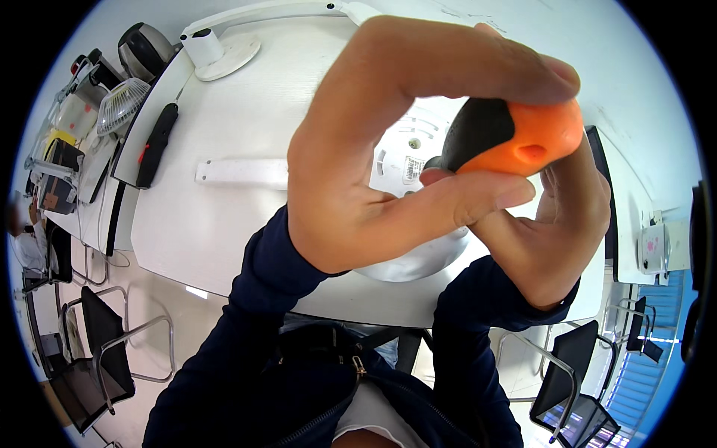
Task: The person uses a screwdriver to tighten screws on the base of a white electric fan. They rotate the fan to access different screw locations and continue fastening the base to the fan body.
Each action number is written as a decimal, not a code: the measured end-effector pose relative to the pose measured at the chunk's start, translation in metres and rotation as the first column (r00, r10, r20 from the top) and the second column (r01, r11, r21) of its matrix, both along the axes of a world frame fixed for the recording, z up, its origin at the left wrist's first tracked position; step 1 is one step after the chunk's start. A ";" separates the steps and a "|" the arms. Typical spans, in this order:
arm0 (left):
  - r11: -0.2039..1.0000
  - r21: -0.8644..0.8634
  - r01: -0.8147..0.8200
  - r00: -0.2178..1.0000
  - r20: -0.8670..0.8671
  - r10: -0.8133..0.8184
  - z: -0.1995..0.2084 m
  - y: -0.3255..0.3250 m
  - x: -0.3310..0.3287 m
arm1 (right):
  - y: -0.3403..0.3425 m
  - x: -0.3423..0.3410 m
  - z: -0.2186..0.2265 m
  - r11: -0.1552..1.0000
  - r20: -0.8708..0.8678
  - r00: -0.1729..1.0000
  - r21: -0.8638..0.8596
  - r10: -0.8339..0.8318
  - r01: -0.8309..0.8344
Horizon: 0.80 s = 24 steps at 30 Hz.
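Close before me, my left hand (343, 157) arches around an orange and black screwdriver handle (523, 138), its fingers over the top and its thumb below. Behind and below it, my right hand (556, 231) is closed, with a fingertip showing beside the dark collar of the handle. Most of its fingers and the shaft are hidden. Beneath my hands lies a white round slotted plate (396, 160) with a small label. Nearer to me, a shiny silver rounded part (418, 261) shows under my wrists. A flat white bar (243, 172) extends leftward from behind my left hand.
A black and red tool (157, 145) with a thin shaft lies at the white table's (187, 239) left edge. A white lamp stand (224, 63) stands at the far left. Beyond are a kettle (144, 51) and a wire fan guard (123, 104). Black chairs (104, 321) flank me.
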State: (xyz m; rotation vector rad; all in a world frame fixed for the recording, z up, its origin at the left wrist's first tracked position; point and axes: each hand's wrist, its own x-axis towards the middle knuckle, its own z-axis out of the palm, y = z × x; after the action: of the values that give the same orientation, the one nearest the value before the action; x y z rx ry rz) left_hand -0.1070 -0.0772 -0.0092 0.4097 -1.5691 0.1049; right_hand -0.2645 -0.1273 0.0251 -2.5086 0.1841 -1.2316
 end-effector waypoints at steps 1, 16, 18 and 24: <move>1.000 -0.004 0.001 1.000 -0.003 -0.001 -0.001 -0.002 -0.002 | 0.001 0.001 -0.003 1.000 0.020 1.000 0.010 -0.010 0.009; 0.999 -0.022 -0.031 0.995 0.097 0.033 -0.006 0.004 0.015 | -0.014 0.000 0.009 0.975 -0.110 0.969 0.016 0.222 -0.222; 0.999 -0.029 -0.033 0.993 0.111 0.036 -0.007 0.004 0.016 | -0.014 0.000 0.009 0.972 -0.108 0.966 0.028 0.235 -0.233; 0.999 -0.032 -0.040 0.995 0.087 0.043 -0.006 0.005 0.016 | -0.014 0.001 0.008 0.966 -0.085 0.962 0.052 0.258 -0.254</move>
State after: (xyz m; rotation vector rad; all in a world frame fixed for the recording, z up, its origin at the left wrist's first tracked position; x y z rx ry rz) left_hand -0.0913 -0.0723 -0.0149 0.4184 -1.6433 0.1804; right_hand -0.2632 -0.1415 0.0328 -2.4612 -0.0913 -1.0012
